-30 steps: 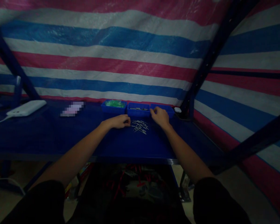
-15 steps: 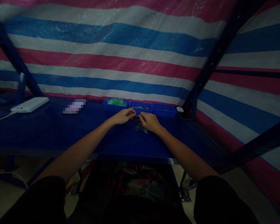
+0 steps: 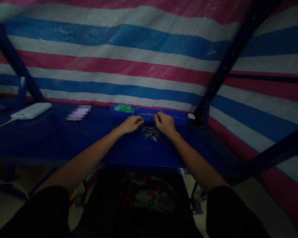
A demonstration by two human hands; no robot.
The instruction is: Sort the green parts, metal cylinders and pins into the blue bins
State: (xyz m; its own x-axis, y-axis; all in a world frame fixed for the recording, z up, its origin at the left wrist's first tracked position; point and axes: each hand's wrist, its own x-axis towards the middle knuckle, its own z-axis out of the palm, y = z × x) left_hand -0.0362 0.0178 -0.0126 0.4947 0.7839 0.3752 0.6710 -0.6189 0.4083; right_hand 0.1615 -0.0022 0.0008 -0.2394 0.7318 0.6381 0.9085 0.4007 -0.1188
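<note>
My left hand [image 3: 132, 124] is just above the blue tabletop, its fingers pinched together; whatever may be between them is too small to make out. My right hand [image 3: 165, 124] is curled, in front of the middle and right bins, and its fingertips hide anything they might hold. Between and slightly below the hands lies a loose pile of thin metal pins [image 3: 151, 133]. Behind the hands stand a blue bin of green pieces [image 3: 124, 108], a middle blue bin [image 3: 146, 110] with slim metallic parts, and a right blue bin [image 3: 180, 115] with a few thin pieces.
A white device [image 3: 31, 111] with a cable lies at the left on the blue table [image 3: 64, 142], near a blurred-out flat item [image 3: 79, 112]. A small white case [image 3: 191, 116] sits by the right post. Blue frame posts and striped sheeting [image 3: 129, 59] enclose the table.
My right hand has moved right and away from my left hand, uncovering more of the pin pile. The left hand stays almost in place.
</note>
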